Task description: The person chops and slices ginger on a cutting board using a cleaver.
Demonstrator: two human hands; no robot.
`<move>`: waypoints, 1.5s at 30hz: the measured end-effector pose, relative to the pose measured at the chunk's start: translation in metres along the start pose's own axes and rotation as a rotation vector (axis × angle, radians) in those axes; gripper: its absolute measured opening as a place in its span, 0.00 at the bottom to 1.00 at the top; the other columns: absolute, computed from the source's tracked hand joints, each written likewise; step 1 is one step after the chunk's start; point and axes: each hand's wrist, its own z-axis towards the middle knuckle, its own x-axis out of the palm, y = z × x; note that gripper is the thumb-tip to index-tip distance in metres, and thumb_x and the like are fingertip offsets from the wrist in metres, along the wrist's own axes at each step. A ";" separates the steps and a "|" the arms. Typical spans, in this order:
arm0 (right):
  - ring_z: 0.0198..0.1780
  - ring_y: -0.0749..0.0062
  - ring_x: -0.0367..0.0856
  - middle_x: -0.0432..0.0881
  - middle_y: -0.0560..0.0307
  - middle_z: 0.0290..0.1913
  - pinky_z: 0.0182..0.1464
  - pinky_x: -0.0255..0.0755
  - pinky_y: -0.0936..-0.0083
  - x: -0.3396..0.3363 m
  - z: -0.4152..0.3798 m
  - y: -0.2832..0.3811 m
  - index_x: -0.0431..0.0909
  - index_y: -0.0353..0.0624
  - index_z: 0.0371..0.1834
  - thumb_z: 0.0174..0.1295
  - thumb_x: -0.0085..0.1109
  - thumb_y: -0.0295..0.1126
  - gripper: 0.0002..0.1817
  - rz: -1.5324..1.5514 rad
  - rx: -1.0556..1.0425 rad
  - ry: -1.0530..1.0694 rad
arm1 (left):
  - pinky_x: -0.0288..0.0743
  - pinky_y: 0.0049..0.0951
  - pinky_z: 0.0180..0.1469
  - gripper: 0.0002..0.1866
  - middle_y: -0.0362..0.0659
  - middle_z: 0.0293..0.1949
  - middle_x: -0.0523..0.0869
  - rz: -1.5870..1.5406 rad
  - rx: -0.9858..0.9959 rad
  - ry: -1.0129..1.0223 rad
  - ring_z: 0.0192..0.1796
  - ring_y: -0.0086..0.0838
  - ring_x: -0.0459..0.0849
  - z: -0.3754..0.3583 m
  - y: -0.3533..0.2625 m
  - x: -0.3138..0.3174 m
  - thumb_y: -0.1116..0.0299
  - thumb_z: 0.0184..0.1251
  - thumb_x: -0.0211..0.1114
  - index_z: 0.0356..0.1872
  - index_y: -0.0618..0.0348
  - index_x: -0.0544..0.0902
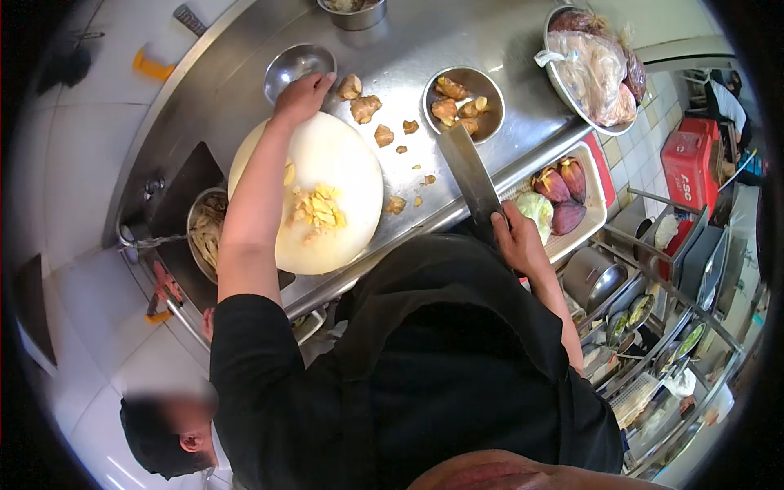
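Person's right hand (523,241) clenched round cleaver (471,175): flat metal blade, long axis from counter's (384,49) near edge to round ginger bowl (492,96). Chopped yellow ginger (322,206) lies left of it, mid-board, on smooth cream cutting board (351,163). Left hand (304,100) nearer, at board's far edge beside shiny bowl (290,69); grip can't tell. Knobbly brown roots (366,109) between bowls.

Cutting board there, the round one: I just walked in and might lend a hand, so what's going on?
The person in black holds a cleaver in the right hand, its far end at a steel bowl of brown chunks in this view. The left hand is at the rim of a second, seemingly empty bowl; whether it grips is unclear. Pale yellow pieces, probably ginger, lie on the board, and more brown chunks sit loose on the steel counter beside it.
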 end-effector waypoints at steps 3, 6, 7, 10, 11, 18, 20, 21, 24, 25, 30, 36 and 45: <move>0.42 0.23 0.82 0.81 0.28 0.33 0.40 0.73 0.44 -0.003 -0.002 0.005 0.76 0.40 0.52 0.82 0.55 0.38 0.12 0.013 -0.031 -0.017 | 0.80 0.46 0.53 0.35 0.52 0.44 0.92 -0.146 -0.009 -0.155 0.48 0.47 0.90 0.006 0.016 0.007 0.32 0.82 0.52 0.49 0.57 0.88; 0.40 0.25 0.82 0.80 0.28 0.32 0.38 0.73 0.47 -0.004 -0.005 0.007 0.76 0.39 0.50 0.82 0.55 0.37 0.11 0.021 -0.049 -0.040 | 0.78 0.45 0.46 0.31 0.52 0.34 0.90 -0.303 -0.009 -0.426 0.38 0.47 0.88 -0.017 0.015 -0.004 0.38 0.82 0.58 0.41 0.61 0.88; 0.38 0.25 0.82 0.79 0.29 0.31 0.38 0.73 0.48 -0.004 -0.006 0.007 0.75 0.39 0.50 0.82 0.56 0.37 0.11 0.018 -0.054 -0.059 | 0.78 0.44 0.44 0.29 0.51 0.31 0.89 -0.368 -0.018 -0.580 0.35 0.46 0.87 -0.032 0.008 -0.011 0.40 0.82 0.60 0.39 0.61 0.88; 0.37 0.26 0.81 0.79 0.30 0.31 0.37 0.72 0.49 -0.004 -0.006 0.002 0.75 0.38 0.49 0.82 0.56 0.37 0.11 0.051 -0.074 -0.052 | 0.78 0.44 0.45 0.26 0.51 0.31 0.88 -0.462 0.010 -0.606 0.35 0.46 0.87 -0.110 -0.019 -0.003 0.44 0.80 0.64 0.40 0.61 0.88; 0.37 0.26 0.81 0.79 0.30 0.31 0.37 0.72 0.49 -0.004 -0.006 0.003 0.75 0.38 0.49 0.82 0.56 0.37 0.11 0.051 -0.079 -0.047 | 0.78 0.44 0.46 0.22 0.51 0.34 0.88 -0.382 0.074 -0.592 0.39 0.46 0.87 -0.126 -0.016 0.015 0.47 0.79 0.67 0.41 0.60 0.88; 0.42 0.26 0.82 0.81 0.28 0.34 0.42 0.74 0.46 0.008 0.001 0.015 0.75 0.38 0.51 0.81 0.56 0.38 0.13 0.006 -0.166 0.092 | 0.79 0.43 0.62 0.15 0.49 0.53 0.87 -0.197 0.148 -0.374 0.58 0.46 0.85 -0.190 -0.001 0.079 0.61 0.70 0.77 0.50 0.59 0.89; 0.44 0.26 0.83 0.82 0.28 0.35 0.43 0.74 0.43 0.015 0.005 0.021 0.75 0.38 0.52 0.81 0.55 0.39 0.13 -0.038 -0.227 0.105 | 0.79 0.42 0.64 0.16 0.49 0.56 0.87 -0.234 0.152 -0.314 0.59 0.46 0.85 -0.199 0.002 0.075 0.62 0.69 0.77 0.53 0.59 0.89; 0.44 0.26 0.83 0.83 0.28 0.35 0.44 0.73 0.41 0.020 0.006 0.024 0.75 0.39 0.53 0.81 0.55 0.39 0.13 -0.044 -0.255 0.120 | 0.78 0.42 0.66 0.19 0.49 0.59 0.86 -0.270 0.158 -0.250 0.61 0.47 0.85 -0.204 0.003 0.075 0.64 0.68 0.78 0.56 0.59 0.88; 0.44 0.24 0.83 0.84 0.28 0.35 0.45 0.72 0.38 0.034 0.010 0.033 0.74 0.40 0.53 0.81 0.54 0.39 0.12 -0.065 -0.284 0.160 | 0.76 0.44 0.70 0.22 0.51 0.59 0.86 -0.289 0.204 -0.291 0.64 0.48 0.83 -0.214 0.006 0.084 0.65 0.67 0.76 0.62 0.56 0.87; 0.44 0.24 0.83 0.84 0.28 0.34 0.45 0.72 0.37 0.036 0.010 0.040 0.74 0.40 0.53 0.81 0.54 0.39 0.13 -0.104 -0.270 0.189 | 0.76 0.44 0.70 0.22 0.51 0.59 0.86 -0.287 0.205 -0.289 0.64 0.48 0.83 -0.219 0.004 0.088 0.65 0.67 0.76 0.62 0.56 0.87; 0.44 0.25 0.84 0.86 0.29 0.36 0.47 0.74 0.35 0.052 0.010 0.055 0.74 0.41 0.54 0.81 0.53 0.39 0.13 -0.214 -0.336 0.206 | 0.70 0.49 0.74 0.25 0.54 0.61 0.86 -0.154 0.130 -0.502 0.67 0.52 0.81 -0.234 0.009 0.111 0.64 0.65 0.75 0.62 0.61 0.84; 0.45 0.27 0.85 0.86 0.30 0.37 0.49 0.74 0.35 0.067 0.015 0.068 0.73 0.40 0.54 0.80 0.52 0.37 0.12 -0.291 -0.354 0.228 | 0.73 0.49 0.71 0.20 0.53 0.61 0.86 -0.119 0.164 -0.541 0.66 0.53 0.81 -0.250 0.002 0.094 0.68 0.64 0.73 0.57 0.61 0.84; 0.40 0.34 0.88 0.88 0.36 0.34 0.46 0.79 0.40 0.080 0.025 0.089 0.74 0.36 0.52 0.78 0.49 0.32 0.10 -0.412 -0.476 0.191 | 0.80 0.44 0.59 0.09 0.50 0.49 0.90 -0.226 0.204 -0.492 0.56 0.48 0.86 -0.223 -0.015 0.103 0.74 0.70 0.68 0.49 0.61 0.87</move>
